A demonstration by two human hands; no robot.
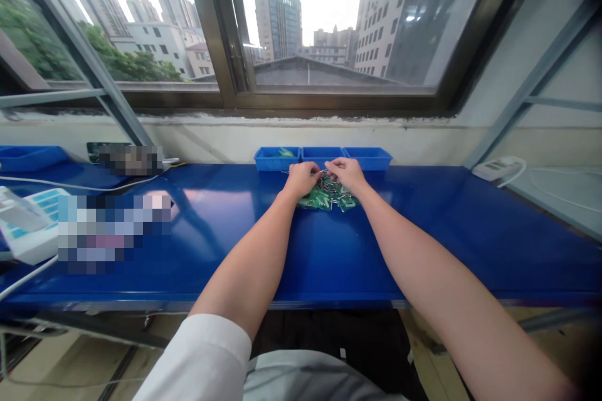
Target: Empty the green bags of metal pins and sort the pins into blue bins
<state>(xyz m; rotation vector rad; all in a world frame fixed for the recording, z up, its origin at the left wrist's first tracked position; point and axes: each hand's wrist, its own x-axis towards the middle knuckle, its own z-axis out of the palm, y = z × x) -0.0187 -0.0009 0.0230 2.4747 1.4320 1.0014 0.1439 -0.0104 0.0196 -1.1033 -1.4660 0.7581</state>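
Both my hands are over a pile of small green pieces [316, 200] mixed with slim metal pieces [333, 188] on the blue table. My left hand [302, 179] is closed at the pile's left edge, and a thin metal tip sticks out on its left side. My right hand [347, 174] is pinched at the upper right of the pile, its fingertips close to the left hand's. A small, slim metal piece [323, 171] shows between the two sets of fingertips. The exact kind of these pieces is too small to tell.
Three joined blue bins [322, 164] stand behind the pile, the left one with green pieces inside. A white device with blue strips [35, 229] and cables lies at the left. A white power strip [498, 168] sits at the right. Windows [301, 25] rise behind the table.
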